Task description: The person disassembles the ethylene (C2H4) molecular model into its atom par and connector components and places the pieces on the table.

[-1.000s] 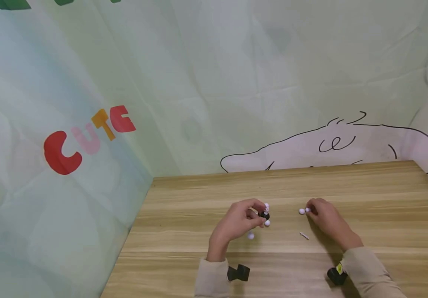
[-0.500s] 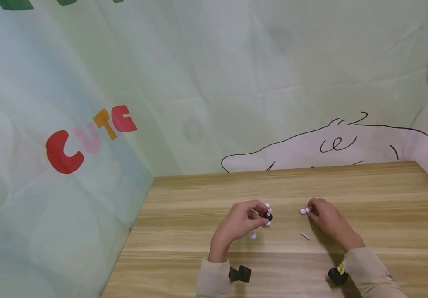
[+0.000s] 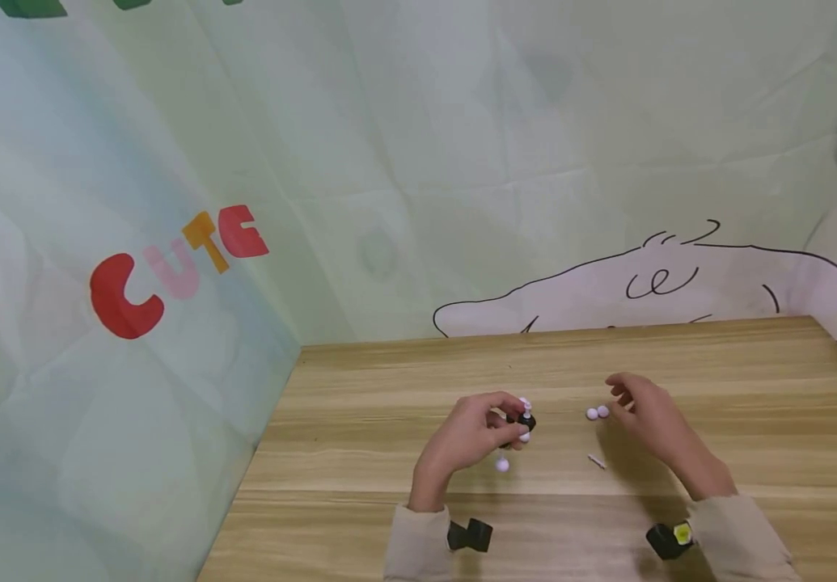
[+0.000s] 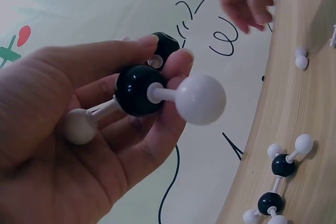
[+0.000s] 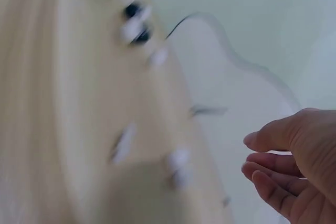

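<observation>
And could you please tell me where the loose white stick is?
In the head view, the white stick lies on the wooden table, below the two white balls in the picture and left of the right hand.

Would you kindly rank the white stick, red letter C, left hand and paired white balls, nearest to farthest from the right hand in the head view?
1. White balls, just left of the right hand.
2. White stick, lower left.
3. Left hand, farther left.
4. Red letter C, left wall.
</observation>
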Tool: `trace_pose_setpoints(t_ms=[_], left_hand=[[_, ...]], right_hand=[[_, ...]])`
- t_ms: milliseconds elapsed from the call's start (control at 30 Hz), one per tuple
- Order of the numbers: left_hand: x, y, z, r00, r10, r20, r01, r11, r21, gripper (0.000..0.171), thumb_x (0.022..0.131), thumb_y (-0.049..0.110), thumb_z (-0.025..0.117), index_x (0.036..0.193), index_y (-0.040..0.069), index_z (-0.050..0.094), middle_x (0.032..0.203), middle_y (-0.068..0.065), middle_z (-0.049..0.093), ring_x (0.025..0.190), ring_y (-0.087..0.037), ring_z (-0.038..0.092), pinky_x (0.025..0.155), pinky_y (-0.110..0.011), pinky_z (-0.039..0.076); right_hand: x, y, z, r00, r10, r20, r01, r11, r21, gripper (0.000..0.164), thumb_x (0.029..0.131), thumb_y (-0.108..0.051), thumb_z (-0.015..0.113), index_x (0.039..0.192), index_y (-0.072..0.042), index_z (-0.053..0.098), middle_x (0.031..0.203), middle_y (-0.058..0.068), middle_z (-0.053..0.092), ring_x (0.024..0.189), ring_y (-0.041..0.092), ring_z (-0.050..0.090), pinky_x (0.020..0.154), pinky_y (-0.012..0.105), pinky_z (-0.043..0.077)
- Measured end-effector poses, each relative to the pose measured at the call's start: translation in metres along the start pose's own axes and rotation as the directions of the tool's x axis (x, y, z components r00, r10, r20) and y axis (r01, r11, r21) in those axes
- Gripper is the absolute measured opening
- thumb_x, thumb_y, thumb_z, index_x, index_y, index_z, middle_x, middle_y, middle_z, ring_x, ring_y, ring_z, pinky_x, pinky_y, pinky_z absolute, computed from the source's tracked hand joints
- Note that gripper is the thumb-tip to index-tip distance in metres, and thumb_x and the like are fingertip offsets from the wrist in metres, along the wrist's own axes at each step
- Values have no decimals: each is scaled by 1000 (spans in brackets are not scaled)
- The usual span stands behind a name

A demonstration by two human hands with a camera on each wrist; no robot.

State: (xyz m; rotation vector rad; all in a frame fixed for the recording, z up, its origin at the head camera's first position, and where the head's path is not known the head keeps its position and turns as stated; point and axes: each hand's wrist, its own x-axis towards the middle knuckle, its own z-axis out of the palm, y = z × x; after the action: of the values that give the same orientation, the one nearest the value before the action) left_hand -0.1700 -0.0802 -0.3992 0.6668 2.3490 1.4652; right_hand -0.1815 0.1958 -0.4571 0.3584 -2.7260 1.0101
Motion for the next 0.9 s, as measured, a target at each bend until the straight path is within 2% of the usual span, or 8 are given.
trace_pose_setpoints(t_ms=[233, 400, 633, 900], left_hand=[[2, 2, 2, 999, 31, 8, -31, 999, 35, 22, 85, 8, 71, 107, 5, 66, 102, -6, 68, 71, -2, 63, 61, -18, 51], [3, 5, 4, 999, 51, 13, -52, 996, 78, 22, 84, 11, 73, 104, 6, 66, 95, -5, 69, 67, 0, 62, 58, -18, 51], [4, 8, 6, 998, 47, 32, -50, 994, 101, 18, 84, 11, 73, 100, 5, 66, 88, -3, 68, 62, -1, 61, 56, -18, 50], [5, 9, 8, 997, 59, 58, -67, 986, 151, 15, 84, 11, 74, 97, 6, 68, 85, 1, 68, 61, 1, 58, 54, -17, 49]], right_hand=[[-4, -63, -18, 991, -133, -17, 134, 987, 91, 30, 85, -3, 68, 114, -1, 62, 97, 7, 68, 83, 15, 63, 67, 26, 52], [-10, -92, -18, 973, -227, 39, 219, 964, 153, 28, 85, -4, 69, 113, -6, 63, 94, -2, 66, 78, 3, 58, 66, 22, 51], [-12, -104, -10, 957, -281, 68, 271, 954, 126, 21, 84, -4, 70, 104, -8, 65, 84, -9, 60, 72, -1, 54, 62, 22, 50], [-12, -104, -4, 959, -262, 106, 245, 958, 149, 10, 86, -6, 68, 94, -12, 66, 80, -10, 64, 68, -3, 54, 60, 20, 48]])
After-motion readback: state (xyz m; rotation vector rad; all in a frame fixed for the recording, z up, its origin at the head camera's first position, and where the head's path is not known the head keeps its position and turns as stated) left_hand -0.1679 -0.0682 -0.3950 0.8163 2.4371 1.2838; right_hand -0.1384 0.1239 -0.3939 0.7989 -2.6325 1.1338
